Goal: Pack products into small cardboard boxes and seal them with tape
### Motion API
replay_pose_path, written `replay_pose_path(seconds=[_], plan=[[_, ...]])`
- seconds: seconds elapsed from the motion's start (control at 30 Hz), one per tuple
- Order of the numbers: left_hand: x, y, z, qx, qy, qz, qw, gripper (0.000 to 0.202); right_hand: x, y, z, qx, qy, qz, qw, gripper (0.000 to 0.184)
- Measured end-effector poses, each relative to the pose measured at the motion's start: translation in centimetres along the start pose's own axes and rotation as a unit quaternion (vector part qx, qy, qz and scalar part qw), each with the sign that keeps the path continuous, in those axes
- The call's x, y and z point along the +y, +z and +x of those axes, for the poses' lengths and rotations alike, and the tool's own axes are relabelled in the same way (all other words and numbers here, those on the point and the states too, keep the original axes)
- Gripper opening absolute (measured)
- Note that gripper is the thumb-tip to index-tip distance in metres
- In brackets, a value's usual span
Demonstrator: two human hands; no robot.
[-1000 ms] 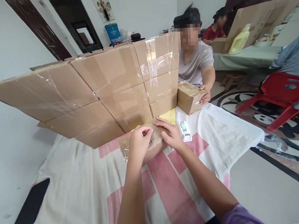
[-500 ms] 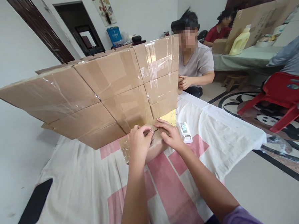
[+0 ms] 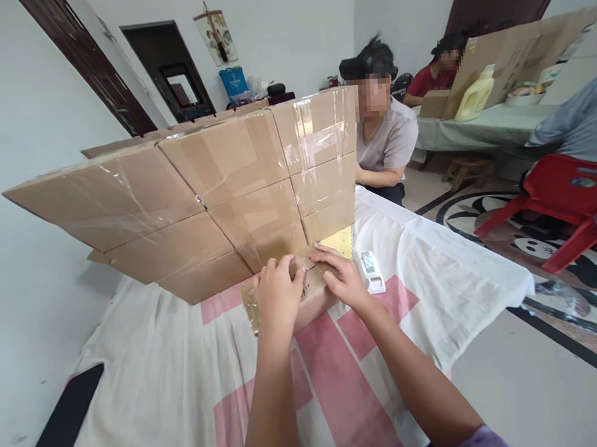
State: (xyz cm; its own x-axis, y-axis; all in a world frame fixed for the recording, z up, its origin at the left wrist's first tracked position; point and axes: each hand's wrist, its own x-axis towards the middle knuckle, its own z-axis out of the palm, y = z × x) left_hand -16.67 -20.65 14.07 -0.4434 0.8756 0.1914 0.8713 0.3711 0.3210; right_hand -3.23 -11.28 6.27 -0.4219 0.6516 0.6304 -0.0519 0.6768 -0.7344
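A small cardboard box lies on the cloth in front of me, with shiny clear tape over its left end. My left hand rests on the left part of its top, fingers extended and thumb apart. On the right part, my right hand lies with its fingers spread over the top face. Neither hand is wrapped around anything. Between them, dark marks show on the cardboard. Just right of my right hand stands a small white device with a greenish panel. A yellow dotted sheet shows behind the box.
A tall wall of taped cardboard boxes rises directly behind my hands. A person sits beyond its right end. A black flat object lies at the left edge of the cloth. A red chair stands right.
The view has tilted slightly upward. My left fingers have flattened and spread from a more pinched pose, while my right hand stays on the box. The person's hand has gone behind the cardboard wall.
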Motion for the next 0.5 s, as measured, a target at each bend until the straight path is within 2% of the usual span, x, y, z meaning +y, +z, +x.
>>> replay_pose_path(seconds=[0.1,0.17,0.23,0.4,0.5], plan=[[0.2,-1.0,-1.0,-0.031,0.040,0.021,0.998,0.042,0.0,0.1,-0.1,0.009,0.004,0.016,1.000,0.043],[0.2,-1.6,-1.6,-0.056,0.068,0.027,0.996,0.039,0.0,0.0,-0.2,0.018,0.013,0.043,0.999,0.042],[0.2,-1.9,-2.1,-0.082,0.094,0.029,0.992,0.034,0.3,-0.4,-0.3,0.007,0.041,0.092,0.995,0.048],[0.5,-2.5,-2.3,-0.113,0.138,0.044,0.983,0.030,1.5,-1.9,-1.1,-0.097,0.161,0.198,0.962,0.078],[1.1,-3.2,-2.7,-0.120,0.156,0.051,0.979,0.032,1.7,-2.4,-1.5,-0.159,0.175,0.226,0.945,0.093]])
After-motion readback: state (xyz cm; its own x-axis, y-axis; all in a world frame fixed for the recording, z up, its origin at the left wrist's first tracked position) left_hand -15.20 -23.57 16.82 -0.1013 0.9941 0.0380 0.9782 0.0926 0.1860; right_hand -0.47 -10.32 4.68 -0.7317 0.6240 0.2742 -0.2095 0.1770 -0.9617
